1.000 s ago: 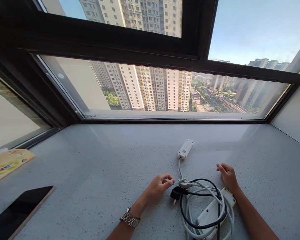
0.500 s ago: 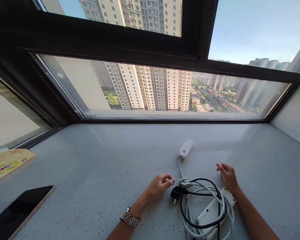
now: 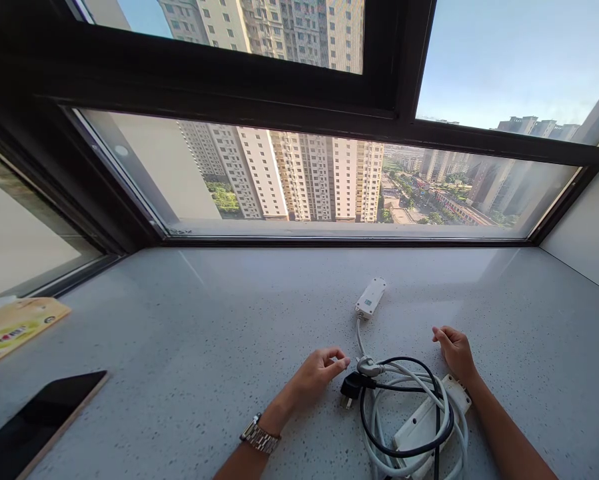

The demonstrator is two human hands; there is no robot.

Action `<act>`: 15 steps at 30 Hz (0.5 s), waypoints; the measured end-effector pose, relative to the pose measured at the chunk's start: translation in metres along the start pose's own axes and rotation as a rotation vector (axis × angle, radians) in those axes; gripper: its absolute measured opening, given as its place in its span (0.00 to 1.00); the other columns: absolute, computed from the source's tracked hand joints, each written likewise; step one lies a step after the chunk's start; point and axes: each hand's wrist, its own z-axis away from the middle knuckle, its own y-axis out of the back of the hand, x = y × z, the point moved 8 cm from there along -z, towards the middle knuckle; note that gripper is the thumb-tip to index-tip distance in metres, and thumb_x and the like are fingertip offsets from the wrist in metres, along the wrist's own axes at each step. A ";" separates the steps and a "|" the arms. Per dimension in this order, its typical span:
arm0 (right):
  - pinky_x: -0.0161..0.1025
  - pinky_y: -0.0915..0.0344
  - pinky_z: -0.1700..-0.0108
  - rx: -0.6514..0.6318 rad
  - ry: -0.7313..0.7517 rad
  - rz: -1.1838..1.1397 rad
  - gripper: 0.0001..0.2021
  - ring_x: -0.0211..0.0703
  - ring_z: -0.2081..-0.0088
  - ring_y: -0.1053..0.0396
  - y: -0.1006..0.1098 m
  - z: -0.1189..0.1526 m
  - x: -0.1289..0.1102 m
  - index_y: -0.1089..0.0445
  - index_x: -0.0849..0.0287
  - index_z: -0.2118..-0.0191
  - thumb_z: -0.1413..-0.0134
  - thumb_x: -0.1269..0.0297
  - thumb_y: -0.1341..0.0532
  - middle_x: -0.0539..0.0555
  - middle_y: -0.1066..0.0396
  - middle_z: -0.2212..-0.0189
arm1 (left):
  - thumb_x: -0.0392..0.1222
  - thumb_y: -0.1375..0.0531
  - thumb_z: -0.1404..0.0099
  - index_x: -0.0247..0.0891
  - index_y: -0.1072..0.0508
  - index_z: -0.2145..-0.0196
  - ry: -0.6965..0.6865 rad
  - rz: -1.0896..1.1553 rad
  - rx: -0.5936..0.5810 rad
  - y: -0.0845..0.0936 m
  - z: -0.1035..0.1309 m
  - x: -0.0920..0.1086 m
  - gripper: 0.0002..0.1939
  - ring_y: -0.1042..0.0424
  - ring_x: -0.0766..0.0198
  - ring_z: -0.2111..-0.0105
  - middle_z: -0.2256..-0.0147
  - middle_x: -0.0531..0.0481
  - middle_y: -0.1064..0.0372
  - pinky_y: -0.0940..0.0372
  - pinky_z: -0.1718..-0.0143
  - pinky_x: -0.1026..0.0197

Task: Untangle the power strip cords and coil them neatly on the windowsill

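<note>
My left hand rests on the counter with its fingers loosely curled together and nothing visible in them. Just right of its fingertips lie a black plug, its metal pins showing, and a grey-white plug. White and black cables are looped in a tangle over a white power strip. Beyond the tangle, a smaller white power strip lies at the end of a white cord. My right hand, closed in a loose fist, sits beside the upper right of the coil, apart from the plugs.
A dark-screened phone or tablet lies at the lower left of the speckled grey counter. Behind it is a yellow tissue pack. A dark-framed window borders the far edge, and a white wall stands at the right.
</note>
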 end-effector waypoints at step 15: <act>0.34 0.57 0.84 0.001 0.036 0.013 0.25 0.32 0.86 0.59 0.000 0.001 -0.006 0.37 0.57 0.82 0.52 0.38 0.43 0.42 0.55 0.89 | 0.64 0.49 0.43 0.34 0.32 0.70 0.003 -0.008 -0.004 0.001 0.002 0.004 0.27 0.57 0.69 0.79 0.80 0.58 0.53 0.59 0.77 0.63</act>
